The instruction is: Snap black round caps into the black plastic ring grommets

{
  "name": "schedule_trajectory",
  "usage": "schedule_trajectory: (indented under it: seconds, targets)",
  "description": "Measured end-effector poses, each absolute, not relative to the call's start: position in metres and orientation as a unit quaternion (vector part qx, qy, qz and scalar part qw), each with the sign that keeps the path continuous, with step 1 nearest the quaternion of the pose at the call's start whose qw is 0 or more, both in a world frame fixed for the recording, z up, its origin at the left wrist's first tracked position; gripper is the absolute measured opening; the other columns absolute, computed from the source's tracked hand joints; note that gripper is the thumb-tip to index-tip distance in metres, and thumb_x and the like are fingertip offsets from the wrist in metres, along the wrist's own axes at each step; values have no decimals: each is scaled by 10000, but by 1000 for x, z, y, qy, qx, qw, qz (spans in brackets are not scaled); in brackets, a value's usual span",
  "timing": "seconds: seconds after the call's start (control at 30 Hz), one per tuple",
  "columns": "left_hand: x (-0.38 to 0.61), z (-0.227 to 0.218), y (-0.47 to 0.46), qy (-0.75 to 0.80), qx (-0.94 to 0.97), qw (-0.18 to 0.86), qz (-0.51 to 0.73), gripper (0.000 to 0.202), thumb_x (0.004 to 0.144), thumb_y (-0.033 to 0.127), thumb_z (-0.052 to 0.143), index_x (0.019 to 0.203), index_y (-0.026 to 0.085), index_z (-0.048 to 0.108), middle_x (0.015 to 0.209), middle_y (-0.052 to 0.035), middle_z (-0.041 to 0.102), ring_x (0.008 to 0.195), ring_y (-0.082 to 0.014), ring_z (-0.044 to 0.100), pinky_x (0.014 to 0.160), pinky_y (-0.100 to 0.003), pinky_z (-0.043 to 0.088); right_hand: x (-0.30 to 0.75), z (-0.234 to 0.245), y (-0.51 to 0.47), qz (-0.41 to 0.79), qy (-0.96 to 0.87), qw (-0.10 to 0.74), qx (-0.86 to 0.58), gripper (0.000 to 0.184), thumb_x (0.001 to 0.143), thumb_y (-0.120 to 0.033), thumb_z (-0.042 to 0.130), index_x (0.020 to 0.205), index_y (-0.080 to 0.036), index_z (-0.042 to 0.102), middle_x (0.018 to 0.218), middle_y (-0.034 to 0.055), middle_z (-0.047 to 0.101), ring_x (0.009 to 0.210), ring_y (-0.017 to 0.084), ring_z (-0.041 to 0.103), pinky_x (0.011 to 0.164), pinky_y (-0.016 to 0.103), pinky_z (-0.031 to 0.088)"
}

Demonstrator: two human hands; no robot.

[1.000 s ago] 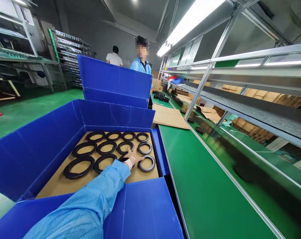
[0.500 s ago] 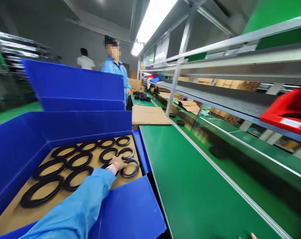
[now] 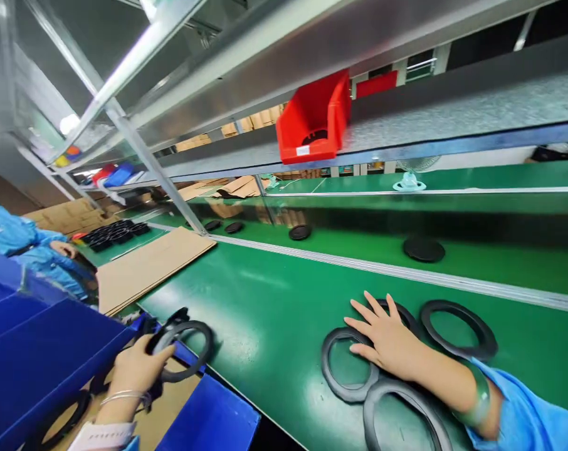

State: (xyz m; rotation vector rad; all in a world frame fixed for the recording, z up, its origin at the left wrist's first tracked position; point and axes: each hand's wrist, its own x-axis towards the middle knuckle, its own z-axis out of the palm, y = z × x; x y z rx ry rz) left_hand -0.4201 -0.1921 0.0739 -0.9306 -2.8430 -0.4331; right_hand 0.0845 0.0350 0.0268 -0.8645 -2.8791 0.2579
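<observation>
My left hand [image 3: 136,369] is closed around black rubber rings [image 3: 183,347], held up above the edge of the blue box [image 3: 39,357]. My right hand [image 3: 387,338] lies flat, fingers spread, on several black rings [image 3: 347,382] spread on the green bench [image 3: 274,313]. One ring [image 3: 457,319] lies just beyond my right hand; another ring [image 3: 397,416] sits under my forearm. A further ring [image 3: 61,423] lies on cardboard inside the box.
A red bin [image 3: 315,122] sits on the metal shelf above. Black discs [image 3: 424,249] lie on the conveyor belt behind the rail. Flat cardboard sheets [image 3: 147,266] lie to the left. A co-worker's blue sleeve [image 3: 25,244] shows at far left near a tray of black parts [image 3: 112,233].
The view swung right from the box to the bench. My left hand lifted rings out of the box. My right hand came into view, resting on rings on the bench.
</observation>
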Motion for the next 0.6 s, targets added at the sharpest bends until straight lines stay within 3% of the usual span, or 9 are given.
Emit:
schedule_trajectory:
  seconds: [0.1, 0.17, 0.27, 0.37, 0.43, 0.6]
  targets:
    - [-368, 62, -127, -904, -414, 6, -108, 651, 687, 494, 544, 1218, 120, 578, 1071, -145, 583, 1108, -316, 592, 1030, -396, 470, 84, 30, 35, 97, -950, 63, -290, 552, 1026, -625, 578, 1453, -281, 510, 1540, 100, 236, 1408, 451, 41, 1043, 779, -67]
    - [-329, 50, -91, -875, -476, -38, -84, 661, 711, 519, 599, 1272, 170, 573, 1266, -143, 489, 1118, -272, 598, 1061, -342, 443, 85, 35, 33, 105, -948, 74, -292, 635, 1000, -650, 616, 1483, -266, 468, 1549, 121, 198, 1409, 452, -1, 1042, 776, -73]
    - [-277, 38, -51, -842, -532, -72, -47, 791, 745, 586, 671, 1426, 240, 466, 1478, -167, 258, 1104, -304, 616, 1045, -391, 452, 92, 48, 24, 166, -954, 92, -233, 784, 936, -708, 673, 1528, -287, 378, 1565, 116, 129, 1409, 439, -58, 1047, 774, -58]
    - [-240, 36, -26, -824, -560, -80, -19, 887, 776, 638, 685, 1513, 295, 330, 1537, -193, 132, 1129, -355, 605, 1004, -429, 470, 102, 57, 14, 247, -961, 76, -97, 781, 914, -690, 717, 1525, -357, 363, 1572, 64, 115, 1413, 421, -55, 1052, 770, -54]
    - [-222, 38, -14, -817, -571, -82, -4, 959, 768, 678, 694, 1540, 326, 248, 1554, -196, 113, 1150, -365, 594, 980, -419, 483, 107, 56, 12, 253, -965, 54, -43, 769, 888, -633, 776, 1502, -342, 414, 1572, 46, 113, 1410, 421, -78, 1042, 769, -93]
    - [-194, 38, 4, -809, -584, -53, 25, 1078, 748, 769, 663, 1565, 340, 104, 1536, -175, 222, 1190, -367, 563, 926, -390, 506, 111, 37, 25, 189, -977, 38, -87, 815, 801, -550, 857, 1463, -268, 474, 1571, 15, 116, 1401, 441, -108, 1024, 780, -142]
